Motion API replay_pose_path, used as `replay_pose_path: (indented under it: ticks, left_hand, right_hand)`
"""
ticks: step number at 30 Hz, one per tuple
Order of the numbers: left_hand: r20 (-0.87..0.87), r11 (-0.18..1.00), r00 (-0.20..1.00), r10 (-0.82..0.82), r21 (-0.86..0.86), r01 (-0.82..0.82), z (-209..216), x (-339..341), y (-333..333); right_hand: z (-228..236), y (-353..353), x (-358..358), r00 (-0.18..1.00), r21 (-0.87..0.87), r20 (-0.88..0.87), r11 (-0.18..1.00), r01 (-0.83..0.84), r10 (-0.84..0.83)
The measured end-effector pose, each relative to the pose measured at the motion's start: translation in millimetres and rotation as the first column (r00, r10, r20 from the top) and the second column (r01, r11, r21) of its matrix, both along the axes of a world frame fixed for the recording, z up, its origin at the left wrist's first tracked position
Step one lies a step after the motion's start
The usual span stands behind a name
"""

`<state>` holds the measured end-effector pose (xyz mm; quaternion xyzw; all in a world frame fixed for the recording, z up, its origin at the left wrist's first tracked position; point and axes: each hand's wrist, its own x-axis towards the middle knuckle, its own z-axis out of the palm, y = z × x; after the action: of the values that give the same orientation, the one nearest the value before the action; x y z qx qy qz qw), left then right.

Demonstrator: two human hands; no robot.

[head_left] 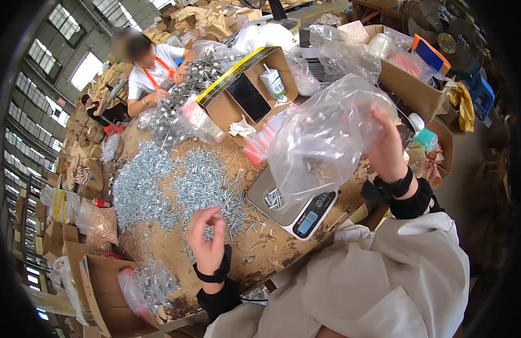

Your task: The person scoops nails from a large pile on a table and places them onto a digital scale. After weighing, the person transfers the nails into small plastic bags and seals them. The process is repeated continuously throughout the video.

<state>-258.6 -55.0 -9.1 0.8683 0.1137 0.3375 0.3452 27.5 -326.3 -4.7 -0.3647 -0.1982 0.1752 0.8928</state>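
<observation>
My right hand (385, 147) grips the edge of a large clear plastic bag (328, 129), which hangs over the scale's far side and hides part of it. Beneath the bag, the digital scale (263, 191) has a lit display and carries a few screws (274, 199) on its pan. My left hand (207, 241) is over the near edge of the screw pile (207, 180), its fingers curled in toward the thumb. Whatever it may hold is too small to make out. A second heap of silvery hardware (142, 183) lies farther left.
An open carton (249, 79) holds a phone (248, 98) and a drink pouch (273, 83). Left of it are bundled metal parts (178, 101), with a co-worker (153, 73) behind. A cardboard box (111, 293) stands near left, a fan (446, 42) far right.
</observation>
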Motion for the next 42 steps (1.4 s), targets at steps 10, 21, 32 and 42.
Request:
replay_pose_path:
  ticks: [10, 21, 32, 42]
  left_hand:
    - [-0.374, 0.905, 0.829, -0.416, -0.077, 0.419, 42.7, 6.5, -98.0]
    - [-0.339, 0.507, 0.397, -0.853, -0.359, 0.784, -23.8, 23.1, -201.1]
    - [-0.123, 0.923, 0.936, 0.329, 0.251, -0.292, -83.8, -84.6, -171.5]
    - [-0.107, 0.724, 0.72, 0.686, 0.205, -0.659, -136.8, -95.2, -135.6]
  right_hand:
    - [-26.3, 9.1, -106.4, 0.796, -0.304, 0.571, 0.952, -0.021, 0.2]
    - [-107.6, -125.2, -114.4, 0.409, -0.362, 0.902, 0.764, 0.535, 0.141]
    - [-298.5, -221.2, -49.8, 0.762, -0.871, 0.492, 0.244, 0.427, 0.422]
    - [-406.1, -13.2, -8.1, 0.632, -0.957, 0.287, 0.18, 0.229, 0.72]
